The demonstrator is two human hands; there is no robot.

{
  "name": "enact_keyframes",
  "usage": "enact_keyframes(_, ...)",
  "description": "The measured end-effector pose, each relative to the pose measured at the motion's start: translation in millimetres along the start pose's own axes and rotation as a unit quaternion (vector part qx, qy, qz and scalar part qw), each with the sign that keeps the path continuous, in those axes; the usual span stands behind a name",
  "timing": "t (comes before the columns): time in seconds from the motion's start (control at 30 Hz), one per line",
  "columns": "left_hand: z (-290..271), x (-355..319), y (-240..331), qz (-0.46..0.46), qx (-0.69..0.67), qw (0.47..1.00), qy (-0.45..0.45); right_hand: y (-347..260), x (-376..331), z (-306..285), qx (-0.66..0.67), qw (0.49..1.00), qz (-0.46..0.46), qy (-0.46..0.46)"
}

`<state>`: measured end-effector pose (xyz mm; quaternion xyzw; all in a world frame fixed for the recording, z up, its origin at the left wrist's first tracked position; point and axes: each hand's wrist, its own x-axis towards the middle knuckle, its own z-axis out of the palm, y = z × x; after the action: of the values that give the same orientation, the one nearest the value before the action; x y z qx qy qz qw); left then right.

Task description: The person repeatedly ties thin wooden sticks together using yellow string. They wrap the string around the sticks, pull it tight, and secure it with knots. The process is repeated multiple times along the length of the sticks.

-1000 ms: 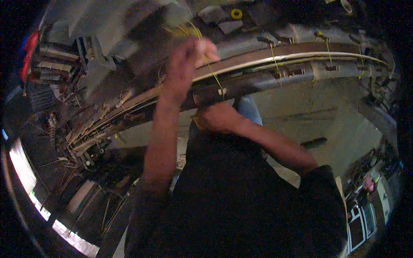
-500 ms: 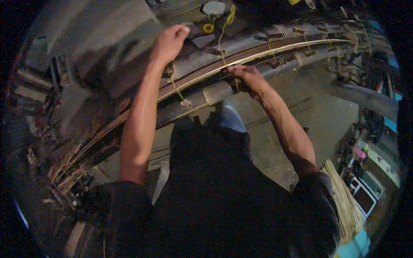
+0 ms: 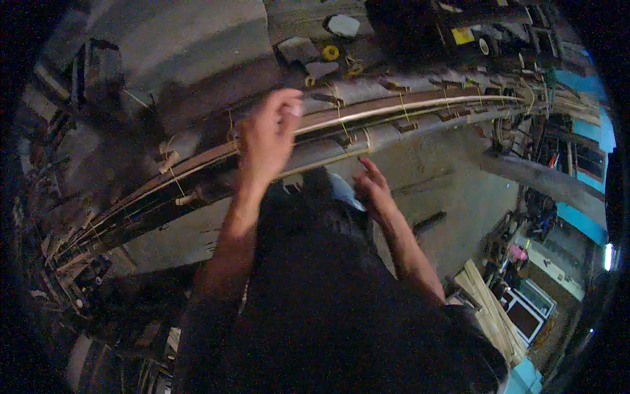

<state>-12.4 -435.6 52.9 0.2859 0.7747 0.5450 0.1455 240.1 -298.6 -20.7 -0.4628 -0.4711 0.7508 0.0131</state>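
A long, curved bundle of thin wooden strips (image 3: 394, 106) runs between two dark poles, tied at intervals with thin yellow cords (image 3: 341, 121). Over the bundle is my left hand (image 3: 268, 138), slightly blurred, its fingers loosely bent and apart with nothing visible in them. My right hand (image 3: 372, 186) is on the near side, just below the near pole (image 3: 315, 155) and apart from the bundle. Its index finger points outward while the other fingers curl; it appears to hold nothing. Wooden pegs (image 3: 169, 162) stick out along the poles.
Beyond the poles lie a yellow cord roll (image 3: 330, 52), a pale flat stone (image 3: 343, 25) and grey slabs (image 3: 297, 50). Pale planks (image 3: 485, 305) lean at lower right by a white-framed panel (image 3: 525, 316). A thick beam (image 3: 545, 174) stands at right.
My left hand has come down nearer and over the strips. The right hand has left the cord at the bundle and drawn back toward me. The view has shifted leftward along the bundle.
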Motion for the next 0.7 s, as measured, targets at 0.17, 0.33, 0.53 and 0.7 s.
enact_keyframes(0.17,69,-10,-24,0.096,0.130,0.982,-0.095,-128,-12,13,-0.385,0.872,-0.230,-0.196)
enact_keyframes(0.33,97,-22,-42,0.100,0.311,0.945,0.020,-268,-8,159,-0.688,0.497,-0.464,-0.252)
enact_keyframes(0.53,112,-8,-46,0.124,0.332,0.934,-0.041,-196,222,127,-0.633,0.699,-0.290,-0.160)
enact_keyframes(0.7,103,-13,-39,0.112,0.361,0.925,0.037,-163,127,93,-0.338,0.807,-0.428,-0.224)
